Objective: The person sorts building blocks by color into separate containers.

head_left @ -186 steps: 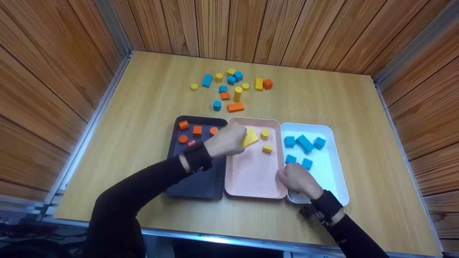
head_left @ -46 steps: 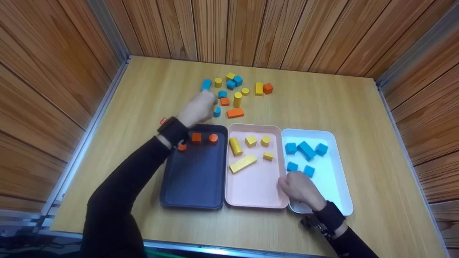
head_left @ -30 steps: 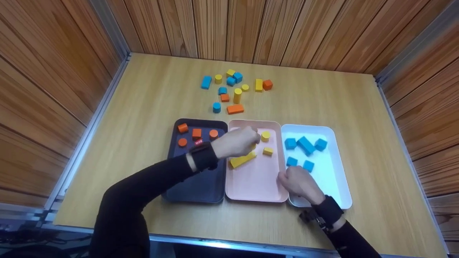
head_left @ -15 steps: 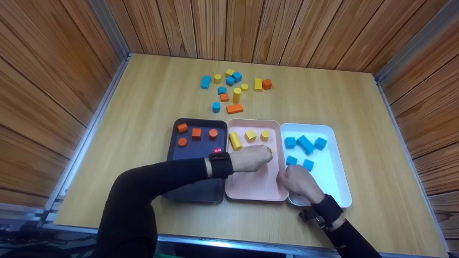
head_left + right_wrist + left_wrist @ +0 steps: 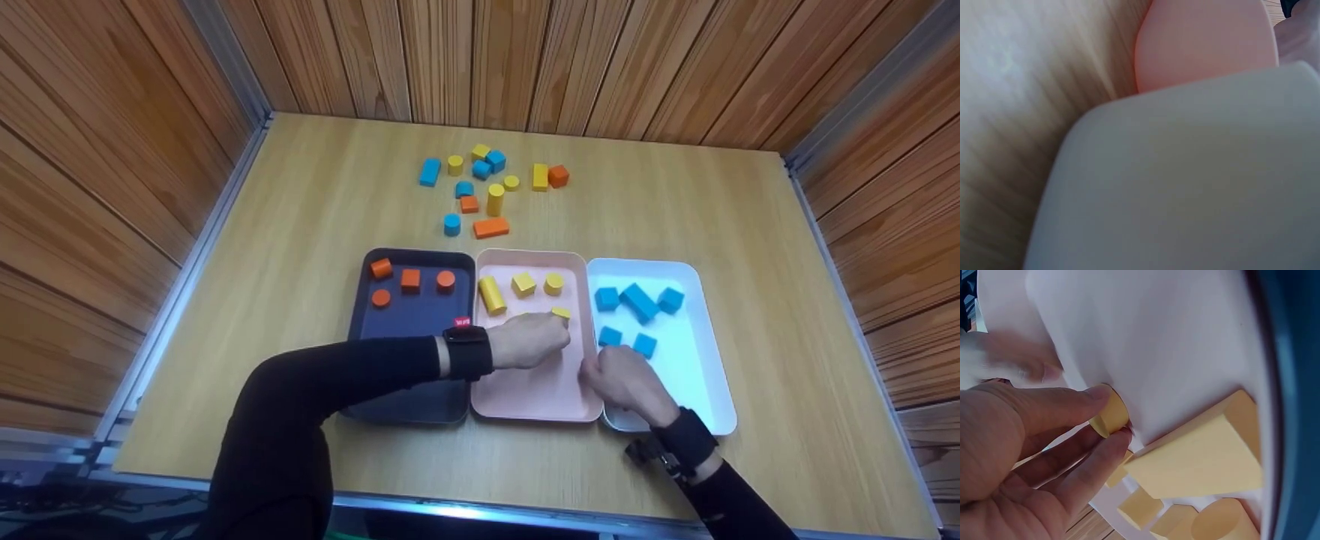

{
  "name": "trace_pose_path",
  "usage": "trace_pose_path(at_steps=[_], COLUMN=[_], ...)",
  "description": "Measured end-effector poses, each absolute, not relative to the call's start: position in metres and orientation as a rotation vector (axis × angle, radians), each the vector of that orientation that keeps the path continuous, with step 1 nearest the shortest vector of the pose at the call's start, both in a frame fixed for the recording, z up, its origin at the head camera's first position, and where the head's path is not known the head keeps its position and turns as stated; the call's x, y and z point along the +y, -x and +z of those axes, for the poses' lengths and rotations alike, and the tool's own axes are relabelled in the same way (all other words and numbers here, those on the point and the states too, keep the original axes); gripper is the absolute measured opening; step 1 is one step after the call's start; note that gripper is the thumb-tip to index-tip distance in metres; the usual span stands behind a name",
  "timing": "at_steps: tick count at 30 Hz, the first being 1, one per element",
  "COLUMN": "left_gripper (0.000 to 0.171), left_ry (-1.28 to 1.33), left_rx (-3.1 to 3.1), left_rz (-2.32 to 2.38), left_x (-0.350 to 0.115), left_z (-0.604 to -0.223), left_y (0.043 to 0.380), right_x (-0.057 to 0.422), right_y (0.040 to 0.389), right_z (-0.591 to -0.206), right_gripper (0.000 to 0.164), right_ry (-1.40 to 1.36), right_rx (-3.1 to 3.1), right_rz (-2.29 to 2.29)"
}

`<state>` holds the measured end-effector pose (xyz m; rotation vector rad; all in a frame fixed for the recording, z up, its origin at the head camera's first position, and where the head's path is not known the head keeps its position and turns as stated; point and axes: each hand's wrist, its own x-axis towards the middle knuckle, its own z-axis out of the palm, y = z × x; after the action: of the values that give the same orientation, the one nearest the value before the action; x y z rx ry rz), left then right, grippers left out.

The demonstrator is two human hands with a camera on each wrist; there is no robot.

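Observation:
My left hand [image 5: 529,341] is over the pink tray [image 5: 525,397]. In the left wrist view, its thumb and fingers pinch a short yellow cylinder [image 5: 1111,413] close to the tray floor. A long yellow block [image 5: 1196,455] lies beside it, hidden under the hand in the head view. Around the hand in this tray lie a yellow cylinder [image 5: 492,295], a yellow cube [image 5: 523,284] and smaller yellow pieces. My right hand [image 5: 626,382] rests where the pink and white trays [image 5: 705,390] meet, knuckles up. Its fingertips are hidden in the head view and blurred in the left wrist view.
The dark tray [image 5: 405,409] at the left holds several orange blocks [image 5: 410,280]. Blue blocks [image 5: 639,302] lie in the white tray. Behind the trays, mixed blocks stand on the wooden table [image 5: 300,225], among them an orange block [image 5: 491,227]. Wooden walls [image 5: 525,67] enclose the table.
My left hand has come from the blocks at the back into the pink tray, then forward and right over it. The leftmost short yellow cylinder has left the table. My right hand has stayed put.

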<state>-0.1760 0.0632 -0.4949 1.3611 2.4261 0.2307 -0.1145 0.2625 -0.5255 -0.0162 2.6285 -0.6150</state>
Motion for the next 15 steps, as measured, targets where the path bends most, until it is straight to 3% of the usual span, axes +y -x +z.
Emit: trace_pose_path(at_steps=[15], left_gripper=[0.017], left_ry=[-1.391], left_rx=[2.449], left_rz=[0.329], left_x=[0.06], left_z=[-0.4977], left_y=[0.1756], right_x=[0.2637], right_y=[0.1131], right_z=[-0.5263], right_gripper=[0.048], right_ry=[0.083], right_rx=[2.687], right_rz=[-0.647])
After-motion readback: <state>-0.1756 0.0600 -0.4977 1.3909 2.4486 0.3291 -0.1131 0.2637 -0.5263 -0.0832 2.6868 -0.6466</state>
